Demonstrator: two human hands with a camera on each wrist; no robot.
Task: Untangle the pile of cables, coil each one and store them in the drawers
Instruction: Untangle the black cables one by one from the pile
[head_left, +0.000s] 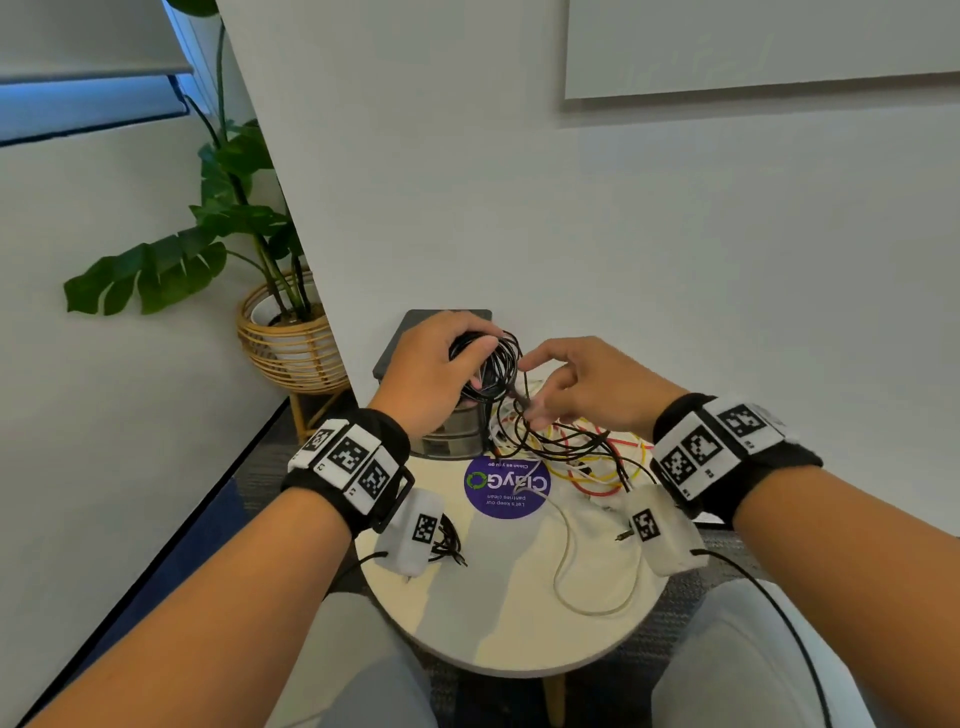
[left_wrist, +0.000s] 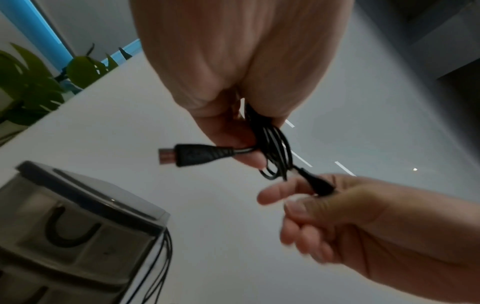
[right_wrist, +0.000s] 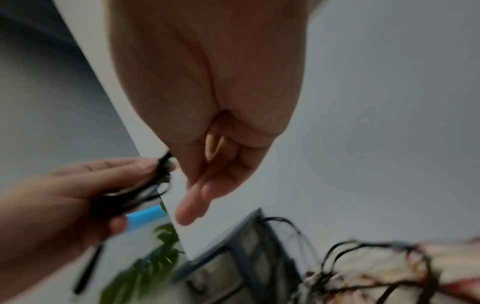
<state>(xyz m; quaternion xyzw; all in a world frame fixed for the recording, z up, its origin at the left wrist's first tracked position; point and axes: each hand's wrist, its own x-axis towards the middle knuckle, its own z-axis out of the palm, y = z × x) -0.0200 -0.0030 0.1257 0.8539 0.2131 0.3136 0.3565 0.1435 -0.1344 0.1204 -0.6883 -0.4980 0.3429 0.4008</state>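
**Black coil held above the drawer unit**

While the round table (head_left: 498, 639) keeps bare rim nearest the person (wall close behind), the left hand (head_left: 431, 374) clenches the black cable coil (head_left: 491, 364), its USB plug (left_wrist: 182, 157) pointing left; the right hand (head_left: 582, 389) pinches its other plug (left_wrist: 318, 185).

Head view evenly lit and sharp with wide-angle edge distortion; both wrist views dimmer, motion-blurred, with out-of-focus foregrounds.

Black cable coil (head_left: 491, 364); red, yellow, white cables (head_left: 597, 457) tangled. Purple round sticker (head_left: 506, 488). Cream tabletop (head_left: 498, 613). Black-and-white checker-patterned wristbands (head_left: 348, 457).
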